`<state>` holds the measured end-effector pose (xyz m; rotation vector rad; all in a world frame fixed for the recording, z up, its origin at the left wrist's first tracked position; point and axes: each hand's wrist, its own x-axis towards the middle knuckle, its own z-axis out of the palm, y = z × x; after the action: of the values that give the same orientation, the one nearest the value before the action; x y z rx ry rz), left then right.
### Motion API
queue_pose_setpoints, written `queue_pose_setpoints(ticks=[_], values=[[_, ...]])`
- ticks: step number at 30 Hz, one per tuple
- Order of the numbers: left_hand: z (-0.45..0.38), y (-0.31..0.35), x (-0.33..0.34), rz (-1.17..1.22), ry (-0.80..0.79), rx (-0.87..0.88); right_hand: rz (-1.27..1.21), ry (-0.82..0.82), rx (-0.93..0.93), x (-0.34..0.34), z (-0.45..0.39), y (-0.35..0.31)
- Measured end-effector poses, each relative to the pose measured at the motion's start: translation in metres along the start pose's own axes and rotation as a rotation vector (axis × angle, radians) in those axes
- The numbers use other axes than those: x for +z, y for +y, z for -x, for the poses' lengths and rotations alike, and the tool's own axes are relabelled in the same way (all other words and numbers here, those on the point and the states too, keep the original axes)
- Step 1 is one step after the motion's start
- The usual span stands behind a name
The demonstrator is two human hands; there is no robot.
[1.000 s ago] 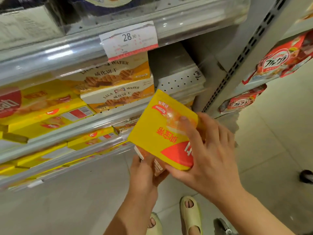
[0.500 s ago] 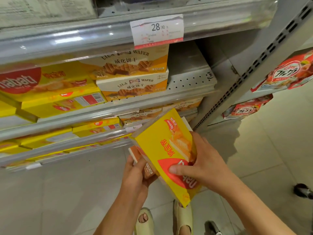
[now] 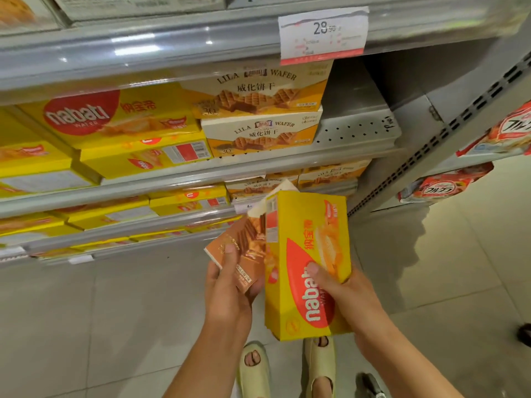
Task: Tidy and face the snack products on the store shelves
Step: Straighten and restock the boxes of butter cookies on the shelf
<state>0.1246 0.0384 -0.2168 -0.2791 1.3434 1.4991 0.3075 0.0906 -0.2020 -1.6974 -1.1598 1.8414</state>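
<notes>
Yellow Nabati wafer box is being swung from a tilted diamond to nearly upright, lowered below the shelves.

It is being gripped by the right hand, thumb curled across the printed face and fingers hidden behind; a brown wafer box is being pinched by the left hand, touching the yellow one. Both are judged light, stiff cardboard, easily dented, contents brittle: better held across the broad faces. On the middle shelf, Lila Wafer boxes are being kept stacked two high beside shelved Nabati boxes.
</notes>
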Motion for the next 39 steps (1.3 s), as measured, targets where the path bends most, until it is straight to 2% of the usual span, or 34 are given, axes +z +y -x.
queue_pose_setpoints(ticks=[4, 7, 9, 13, 19, 23, 26, 29, 33, 37, 39], values=[[-0.002, 0.018, -0.015, 0.157, 0.071, 0.033, -0.161, 0.232, -0.023, -0.014, -0.006, 0.000], [0.000, 0.032, -0.026, 0.110, 0.086, 0.135, -0.147, 0.313, -0.020, -0.032, -0.015, 0.000], [0.004, 0.038, -0.031, 0.073, 0.055, 0.156, -0.110, 0.275, -0.006, -0.038, -0.017, -0.001], [0.013, 0.042, -0.030, 0.091, -0.065, 0.012, 0.040, 0.167, -0.035, -0.031, -0.017, -0.002], [0.018, 0.034, -0.011, -0.143, -0.249, -0.116, 0.094, -0.028, -0.129, 0.005, -0.009, 0.002], [0.016, 0.041, -0.011, -0.185, -0.332, -0.143, 0.095, -0.051, -0.153, 0.010, -0.005, 0.007], [0.010, 0.045, -0.014, -0.201, -0.345, -0.139, 0.080, -0.067, -0.115, 0.000, -0.001, 0.011], [0.008, 0.048, -0.010, -0.223, -0.328, -0.111, 0.053, -0.164, -0.068, -0.002, 0.004, 0.007], [0.007, 0.046, -0.001, -0.254, -0.308, -0.098, 0.015, -0.283, -0.159, 0.000, 0.003, -0.010], [0.002, 0.046, 0.006, -0.210, -0.319, -0.086, -0.076, -0.240, -0.203, 0.003, 0.002, -0.015], [0.001, 0.045, 0.008, -0.201, -0.334, -0.078, -0.216, -0.166, -0.185, 0.007, 0.000, -0.016]])
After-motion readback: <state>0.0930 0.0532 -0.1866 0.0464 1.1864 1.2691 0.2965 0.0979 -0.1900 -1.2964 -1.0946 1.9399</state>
